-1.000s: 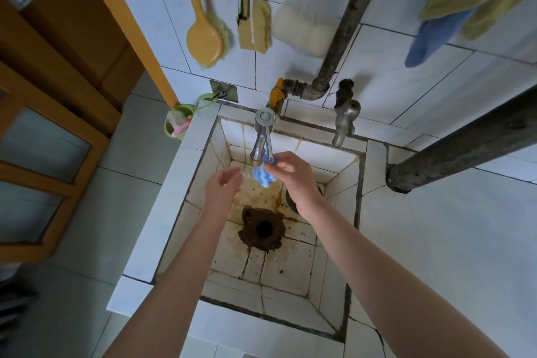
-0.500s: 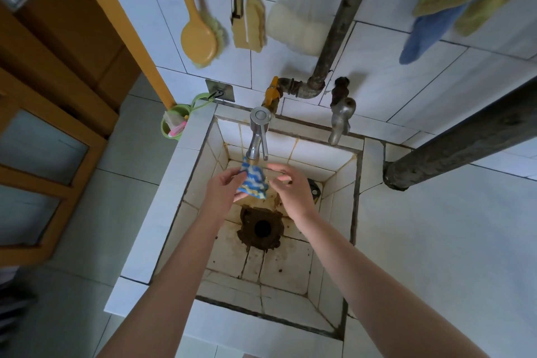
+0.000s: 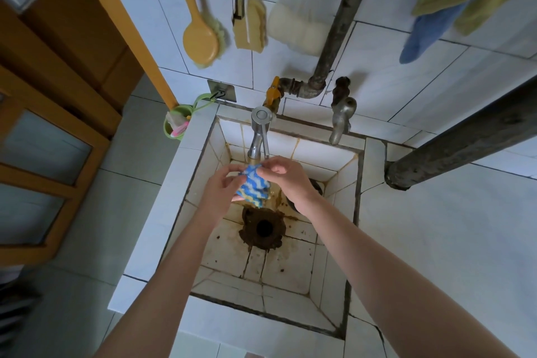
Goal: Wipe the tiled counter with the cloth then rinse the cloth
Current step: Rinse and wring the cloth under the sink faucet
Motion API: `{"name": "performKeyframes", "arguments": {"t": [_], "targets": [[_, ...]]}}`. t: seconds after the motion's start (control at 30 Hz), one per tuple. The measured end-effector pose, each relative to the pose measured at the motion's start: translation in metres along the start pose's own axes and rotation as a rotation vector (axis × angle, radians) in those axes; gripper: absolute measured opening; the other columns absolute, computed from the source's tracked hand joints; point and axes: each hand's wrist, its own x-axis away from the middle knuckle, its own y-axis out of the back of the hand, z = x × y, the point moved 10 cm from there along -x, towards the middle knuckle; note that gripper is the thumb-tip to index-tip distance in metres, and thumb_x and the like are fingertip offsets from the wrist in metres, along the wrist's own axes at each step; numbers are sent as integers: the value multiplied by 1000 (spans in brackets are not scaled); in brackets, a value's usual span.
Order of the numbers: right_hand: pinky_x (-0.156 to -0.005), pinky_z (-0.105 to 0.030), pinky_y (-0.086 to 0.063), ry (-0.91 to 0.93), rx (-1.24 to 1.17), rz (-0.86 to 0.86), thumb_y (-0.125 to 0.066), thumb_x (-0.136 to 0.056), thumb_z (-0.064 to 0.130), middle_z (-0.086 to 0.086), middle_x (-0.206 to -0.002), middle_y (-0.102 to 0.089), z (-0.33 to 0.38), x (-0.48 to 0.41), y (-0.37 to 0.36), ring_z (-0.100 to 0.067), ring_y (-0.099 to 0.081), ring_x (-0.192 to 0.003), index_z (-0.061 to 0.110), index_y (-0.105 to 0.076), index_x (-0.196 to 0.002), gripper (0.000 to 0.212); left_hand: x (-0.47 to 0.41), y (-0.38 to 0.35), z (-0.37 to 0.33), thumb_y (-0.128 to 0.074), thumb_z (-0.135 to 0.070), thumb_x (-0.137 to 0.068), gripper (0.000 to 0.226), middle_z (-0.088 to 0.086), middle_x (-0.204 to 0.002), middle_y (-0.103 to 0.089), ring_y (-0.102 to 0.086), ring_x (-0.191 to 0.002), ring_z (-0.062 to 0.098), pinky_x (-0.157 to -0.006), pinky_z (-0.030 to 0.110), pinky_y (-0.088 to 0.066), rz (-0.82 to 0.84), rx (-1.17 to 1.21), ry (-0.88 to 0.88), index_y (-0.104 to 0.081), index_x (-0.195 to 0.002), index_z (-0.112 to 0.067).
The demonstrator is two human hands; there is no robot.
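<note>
Rinse step: your left hand [image 3: 220,186] and right hand [image 3: 286,176] both pinch the cloth [image 3: 253,186] under the tap [image 3: 258,136] at 12 o'clock; next, wring it.

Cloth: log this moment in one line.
step rinse | cloth under tap, over sink | left hand grips cloth | right hand pinches cloth

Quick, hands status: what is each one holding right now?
Left hand: grips the cloth under the tap.
Right hand: pinches the top of the cloth.
</note>
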Motion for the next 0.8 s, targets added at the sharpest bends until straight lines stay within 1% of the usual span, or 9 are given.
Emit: {"name": "performKeyframes", "arguments": {"t": [0.07, 0.13, 0.2, 0.27, 0.4, 0.53, 0.6, 0.73, 0.8], "targets": [[-64, -7, -44, 37, 92, 11, -64, -86, 12, -2, -88, -65, 4, 0, -7, -7, -59, -80, 1, -65, -100, 17, 1, 6, 0, -53, -5, -92, 11, 3, -84, -68, -67, -72, 5, -61, 17, -55, -21, 21, -9, -58, -97, -12], [-67, -9, -42, 52, 134, 23, -63, -88, 15, -7, -96, -66, 9, -1, -13, -10, -58, -84, 1, -64, -103, 21, 2, 12, 0, -54, -5, -91, 12, 4, -86, -68, -67, -77, 10, -63, 17, -55, -56, 58, -10, -58, -102, -8], [-70, -11, -43, 53, 93, -4, -62, -89, 15, -8, -98, -66, 13, -3, -12, -12, -57, -88, 4, -63, -101, 16, 3, 17, 0, -56, -6, -90, 15, 5, -90, -67, -66, -81, 13, -63, 16, -55, -99, 116, -2, -59, -105, -5], [-73, -16, -46, 33, -3, -51, -61, -89, 16, -3, -92, -63, 11, -4, -6, -15, -58, -89, 12, -61, -91, 4, 2, 18, 3, -57, -9, -90, 15, 5, -93, -67, -68, -80, 11, -63, 16, -55, -112, 197, 24, -60, -104, -6], [-82, -33, -52, 2, -119, -106, -59, -91, 16, -5, -95, -63, 0, -3, 7, -24, -60, -98, 18, -59, -85, 6, 1, 7, 5, -53, -10, -92, 12, 8, -98, -69, -71, -82, 12, -69, 18, -56, -60, 269, 40, -63, -98, -12], [-73, -24, -55, -44, -158, -169, -56, -93, 17, -4, -101, -63, -9, 4, 22, -18, -61, -97, 10, -57, -97, 8, 1, -8, 3, -48, -13, -96, 17, 11, -101, -70, -70, -89, 17, -73, 23, -57, -21, 260, 51, -64, -101, -10], [-75, -26, -55, -61, -187, -201, -56, -93, 19, -5, -103, -63, -15, 6, 27, -21, -62, -100, 10, -57, -98, 10, -1, -11, 0, -46, -15, -96, 19, 10, -101, -70, -71, -89, 17, -73, 23, -57, -17, 255, 52, -64, -101, -8], [-77, -29, -55, -86, -248, -218, -56, -93, 20, -6, -105, -62, -20, 8, 31, -24, -61, -104, 17, -57, -93, 3, -3, -15, -2, -43, -16, -98, 20, 6, -99, -70, -71, -85, 11, -73, 20, -56, -14, 227, 55, -63, -98, -13], [-78, -30, -55, -87, -267, -220, -56, -93, 20, -8, -108, -62, -21, 9, 31, -25, -60, -106, 17, -57, -93, 3, -4, -16, -1, -42, -15, -98, 21, 6, -101, -70, -70, -87, 12, -74, 20, -56, -12, 223, 53, -62, -100, -11]]}}
